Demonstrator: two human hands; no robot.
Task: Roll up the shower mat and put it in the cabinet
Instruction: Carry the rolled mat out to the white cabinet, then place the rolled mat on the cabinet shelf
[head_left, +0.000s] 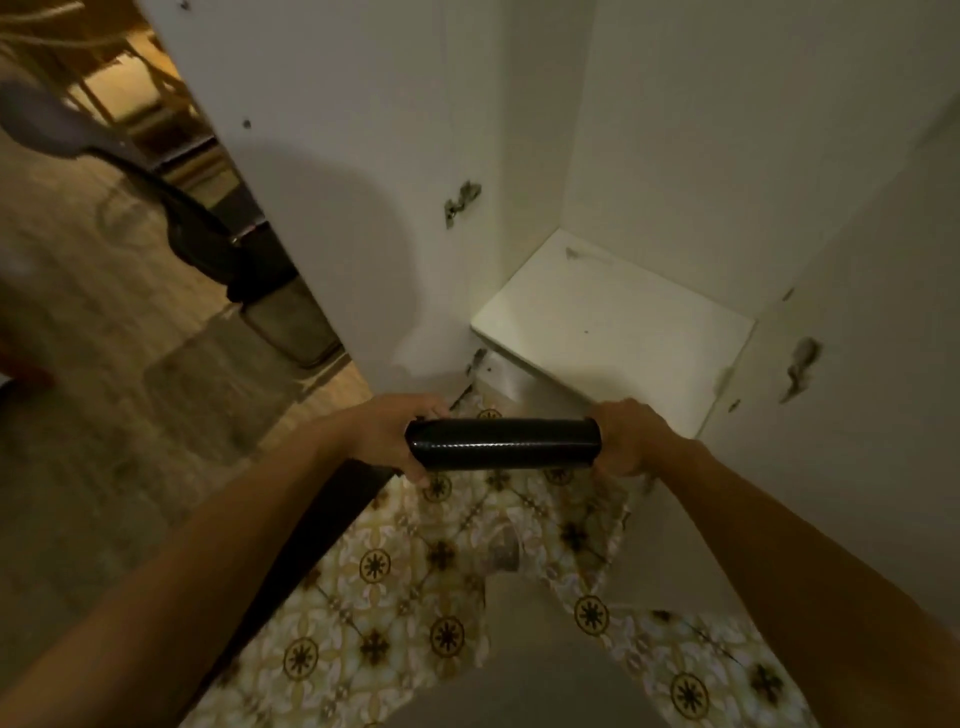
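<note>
The left hand (387, 439) and right hand (626, 439) each squeeze one end of the rolled black mat (503, 444) in the middle of the frame, and a loose grip could let it unroll before reaching the white cabinet shelf (613, 322) in the middle right.

One rolled mat (503, 444) (black, held level); two hands, left hand (387, 436), right hand (631, 439); one cabinet (613, 317); one cabinet door (332, 171).

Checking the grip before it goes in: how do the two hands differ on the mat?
The left hand shows fingertips curled under its end of the mat; the right hand shows only its back. The left hand's end sits by the open door, the right hand's before the shelf. Both clasp an end.
</note>
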